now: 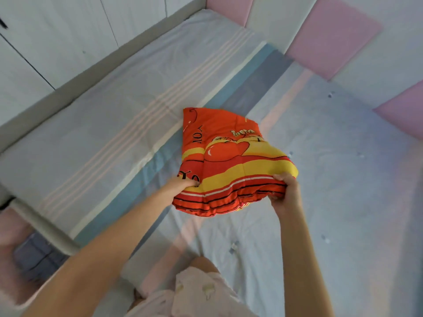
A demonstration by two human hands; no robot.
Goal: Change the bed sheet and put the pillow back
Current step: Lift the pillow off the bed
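The person grasps the orange and yellow pillow by its near edge, left hand gripping one corner and right hand curled round the other. The pillow is over the middle of the pale striped bed sheet, well away from its edges.

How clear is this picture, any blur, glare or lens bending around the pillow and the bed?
Head view: soft, washed-out light with no hard shadows or glare. The sheet looks hazy, with faint rainbow tints at right. The wide lens slightly bows the bed frame rail, and the lower-left corner is smeared. The pillow, gripped by the left hand and right hand, looks crispest and most saturated.
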